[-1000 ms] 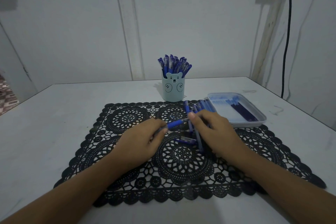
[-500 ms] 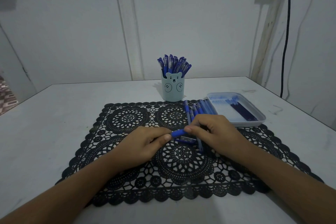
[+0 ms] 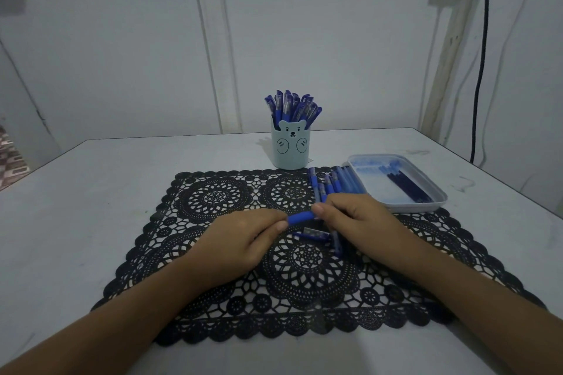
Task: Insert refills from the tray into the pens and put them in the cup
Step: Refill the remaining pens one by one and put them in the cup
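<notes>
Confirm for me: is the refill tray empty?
No, several dark refills lie side by side in the right part of the tray.

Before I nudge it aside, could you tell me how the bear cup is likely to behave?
The bear cup is narrow, with pens standing well above its rim, so it is probably top-heavy and may tip if pushed high. Pushed low, it would likely slide on the smooth table.

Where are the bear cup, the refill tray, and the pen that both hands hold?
Bear cup [image 3: 289, 149]: head view, front wall below the bear face.
Refill tray [image 3: 411, 207]: head view, near outer wall.
Pen [image 3: 301, 218]: head view, exposed blue middle of the barrel.
</notes>
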Motion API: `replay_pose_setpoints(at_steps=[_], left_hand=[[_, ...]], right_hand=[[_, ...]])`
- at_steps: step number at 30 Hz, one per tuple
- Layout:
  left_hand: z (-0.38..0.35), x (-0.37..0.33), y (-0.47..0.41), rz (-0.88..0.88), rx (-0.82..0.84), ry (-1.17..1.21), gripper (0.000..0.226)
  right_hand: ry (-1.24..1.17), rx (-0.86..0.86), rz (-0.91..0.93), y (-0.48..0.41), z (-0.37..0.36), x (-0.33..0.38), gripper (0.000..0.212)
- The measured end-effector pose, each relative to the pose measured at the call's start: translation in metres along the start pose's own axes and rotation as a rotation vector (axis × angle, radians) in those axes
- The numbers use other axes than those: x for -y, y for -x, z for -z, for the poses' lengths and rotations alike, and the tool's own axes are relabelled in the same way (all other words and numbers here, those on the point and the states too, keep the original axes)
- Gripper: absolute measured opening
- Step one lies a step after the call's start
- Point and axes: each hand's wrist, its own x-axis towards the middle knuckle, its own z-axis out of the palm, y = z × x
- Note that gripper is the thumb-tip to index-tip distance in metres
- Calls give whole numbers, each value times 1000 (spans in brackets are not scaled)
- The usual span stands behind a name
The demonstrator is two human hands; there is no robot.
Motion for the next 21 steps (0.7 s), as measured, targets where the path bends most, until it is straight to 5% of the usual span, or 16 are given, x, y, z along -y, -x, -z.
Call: replay_pose_setpoints(at_steps=[11, 18, 21], left_hand=[[13, -8, -5, 215, 183, 461, 29], [2, -4, -1, 99, 16, 152, 36], [2, -2, 0, 62, 12, 54, 45]], right_hand=[[6, 23, 153, 0, 5, 2, 15], [52, -37, 21, 0, 9, 2, 46], [136, 51, -15, 0, 10, 1, 40]])
